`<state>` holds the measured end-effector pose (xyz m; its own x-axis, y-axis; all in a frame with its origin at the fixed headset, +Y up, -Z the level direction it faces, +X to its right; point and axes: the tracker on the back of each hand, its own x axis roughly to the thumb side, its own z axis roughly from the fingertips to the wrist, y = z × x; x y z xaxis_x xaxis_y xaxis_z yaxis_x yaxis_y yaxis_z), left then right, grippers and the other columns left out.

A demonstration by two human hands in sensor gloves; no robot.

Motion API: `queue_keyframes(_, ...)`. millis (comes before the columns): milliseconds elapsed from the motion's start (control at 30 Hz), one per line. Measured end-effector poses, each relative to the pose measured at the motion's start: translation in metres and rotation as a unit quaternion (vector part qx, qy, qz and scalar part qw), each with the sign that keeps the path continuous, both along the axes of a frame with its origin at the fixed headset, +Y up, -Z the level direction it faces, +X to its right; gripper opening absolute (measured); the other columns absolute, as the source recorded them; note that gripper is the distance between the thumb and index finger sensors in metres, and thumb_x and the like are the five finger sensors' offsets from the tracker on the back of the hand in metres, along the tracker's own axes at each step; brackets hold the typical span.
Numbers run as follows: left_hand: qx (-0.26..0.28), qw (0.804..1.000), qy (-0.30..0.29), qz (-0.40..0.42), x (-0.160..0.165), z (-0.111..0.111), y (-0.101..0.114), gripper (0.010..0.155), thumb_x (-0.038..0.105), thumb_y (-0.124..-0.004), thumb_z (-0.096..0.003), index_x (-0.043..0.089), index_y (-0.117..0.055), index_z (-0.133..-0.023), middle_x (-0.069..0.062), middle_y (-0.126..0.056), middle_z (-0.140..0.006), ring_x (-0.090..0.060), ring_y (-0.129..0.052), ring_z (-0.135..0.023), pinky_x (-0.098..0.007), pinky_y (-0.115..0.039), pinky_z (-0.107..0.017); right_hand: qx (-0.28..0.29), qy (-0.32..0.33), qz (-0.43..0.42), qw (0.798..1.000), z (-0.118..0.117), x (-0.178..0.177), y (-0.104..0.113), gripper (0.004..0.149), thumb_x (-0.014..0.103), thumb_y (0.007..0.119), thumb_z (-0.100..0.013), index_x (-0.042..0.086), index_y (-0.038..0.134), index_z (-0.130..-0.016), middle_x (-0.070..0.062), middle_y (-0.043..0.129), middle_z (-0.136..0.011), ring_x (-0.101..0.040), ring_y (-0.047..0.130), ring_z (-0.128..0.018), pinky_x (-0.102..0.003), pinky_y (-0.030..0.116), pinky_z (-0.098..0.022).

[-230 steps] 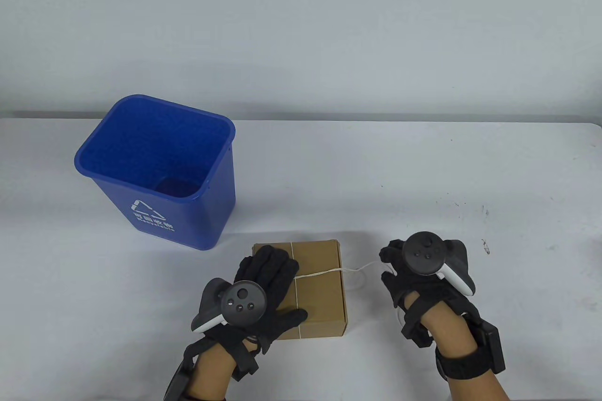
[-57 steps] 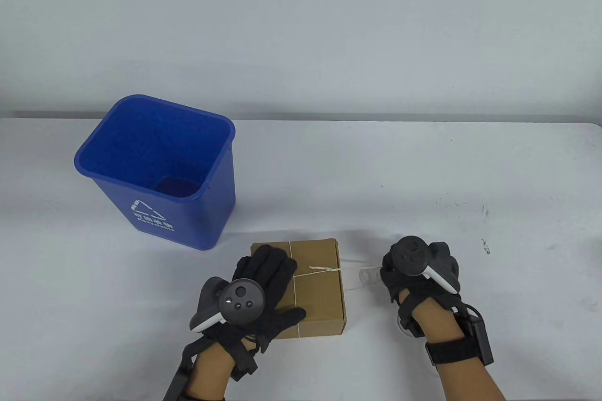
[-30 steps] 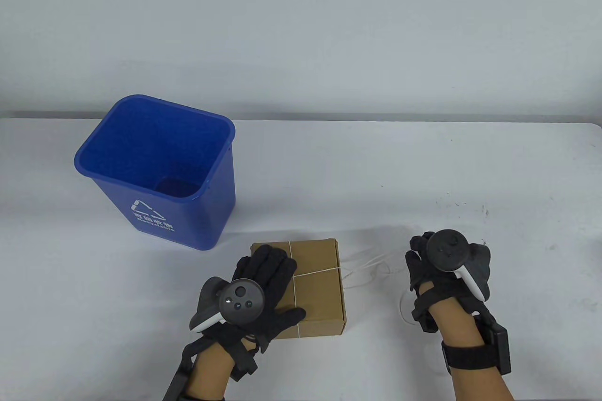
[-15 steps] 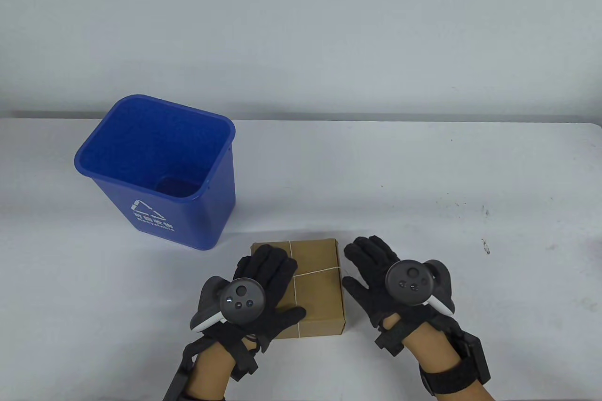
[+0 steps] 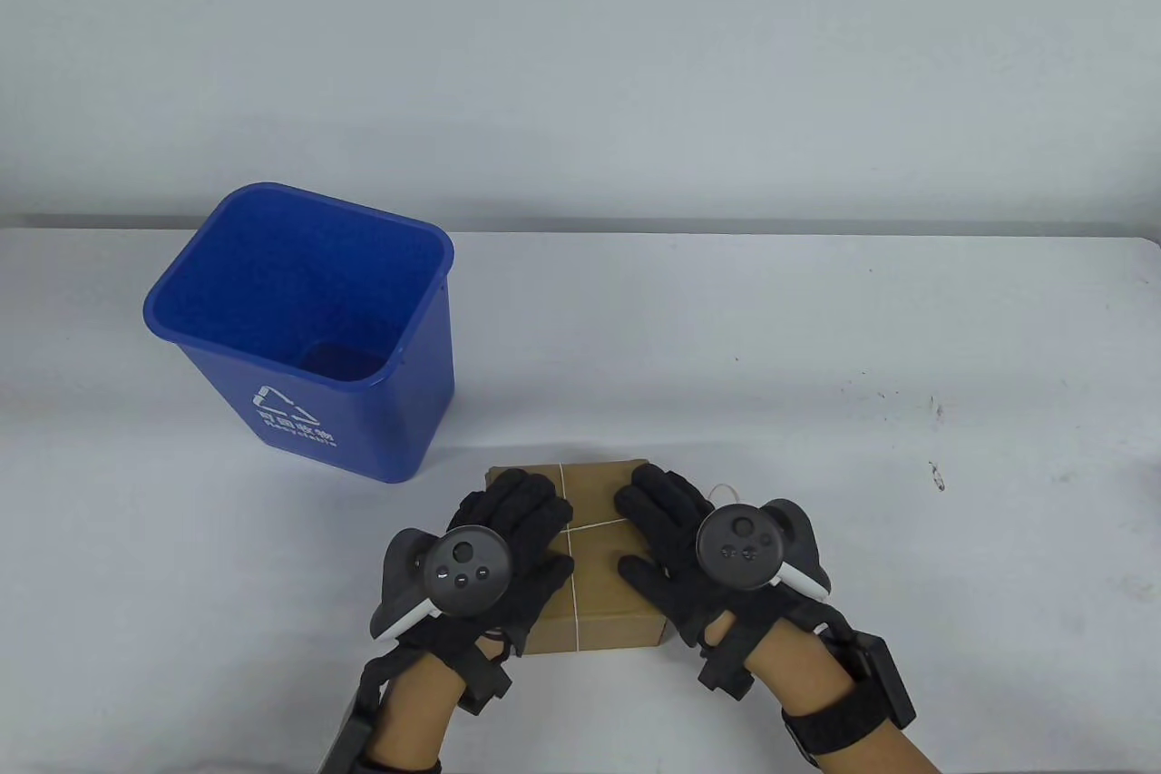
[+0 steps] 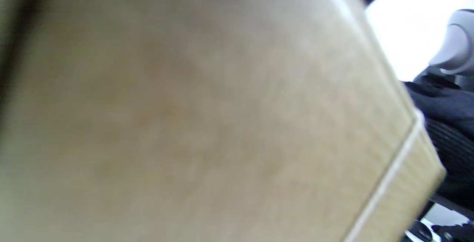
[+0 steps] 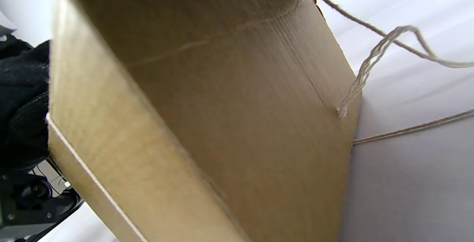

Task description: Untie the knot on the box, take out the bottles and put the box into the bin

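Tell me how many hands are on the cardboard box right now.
2. The left hand lies flat on the left part of the cardboard box top; the right hand rests on its right part, fingers straight.

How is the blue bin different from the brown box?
The blue bin is open on top, while the brown box is shut, with string still crossing its lid. The bin is tall; the box is low and flat. Nothing touches the bin, while the left hand and right hand rest on the box. Both stand on the white table.
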<state>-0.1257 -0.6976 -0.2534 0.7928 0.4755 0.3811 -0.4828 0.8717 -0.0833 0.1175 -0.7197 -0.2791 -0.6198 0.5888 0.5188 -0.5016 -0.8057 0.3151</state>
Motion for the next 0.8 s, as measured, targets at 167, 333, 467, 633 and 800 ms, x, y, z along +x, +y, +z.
queue_keyframes(167, 0.002, 0.999, 0.038, -0.029, 0.001, -0.003, 0.01, 0.042, 0.03, -0.082, -0.0502, 0.019, -0.078, -0.09, -0.003, -0.067, -0.107, -0.035, -0.06, -0.106, -0.059, -0.058, -0.07, -0.005, 0.005, -0.002, 1.0, 0.001, -0.001, -0.002, 0.072, 0.048, 0.061, -0.052, 0.011, 0.036, -0.108, -0.013, 0.015, -0.113, -0.06, 0.032, -0.098, -0.075, 0.036, -0.062)
queue_keyframes(333, 0.019, 0.997, 0.03, -0.063, 0.005, 0.0, 0.014, 0.042, 0.027, -0.082, -0.0484, 0.012, -0.08, -0.088, -0.008, -0.067, -0.106, -0.041, -0.062, -0.101, -0.059, -0.062, -0.065, 0.004, 0.0, 0.008, 1.0, 0.006, -0.003, 0.0, 0.072, 0.048, 0.061, -0.051, 0.01, 0.036, -0.108, -0.014, 0.016, -0.113, -0.06, 0.033, -0.098, -0.075, 0.037, -0.062)
queue_keyframes(467, 0.035, 0.991, 0.044, -0.117, -0.002, 0.005, 0.015, 0.044, 0.028, -0.077, -0.0486, 0.012, -0.078, -0.089, -0.009, -0.064, -0.106, -0.043, -0.061, -0.1, -0.058, -0.063, -0.066, 0.01, -0.01, 0.017, 1.0, 0.01, -0.004, 0.001, 0.072, 0.047, 0.06, -0.051, 0.009, 0.036, -0.108, -0.015, 0.019, -0.112, -0.06, 0.034, -0.097, -0.074, 0.038, -0.062)
queue_keyframes(633, 0.032, 0.993, 0.053, -0.102, -0.021, 0.009, 0.011, 0.045, 0.026, -0.073, -0.0483, 0.008, -0.075, -0.089, -0.011, -0.061, -0.106, -0.046, -0.06, -0.1, -0.059, -0.063, -0.066, 0.009, -0.011, 0.015, 1.0, 0.009, -0.003, 0.001, 0.072, 0.047, 0.061, -0.051, 0.009, 0.036, -0.107, -0.015, 0.018, -0.112, -0.061, 0.035, -0.097, -0.074, 0.038, -0.062)
queue_keyframes(800, 0.007, 0.995, 0.063, -0.078, -0.04, 0.008, 0.007, 0.044, 0.026, -0.072, -0.0484, 0.009, -0.075, -0.089, -0.013, -0.061, -0.105, -0.047, -0.06, -0.099, -0.061, -0.062, -0.066, 0.015, -0.012, 0.022, 1.0, 0.011, -0.003, 0.001, 0.072, 0.047, 0.061, -0.051, 0.009, 0.036, -0.107, -0.015, 0.018, -0.112, -0.06, 0.035, -0.097, -0.074, 0.038, -0.062)
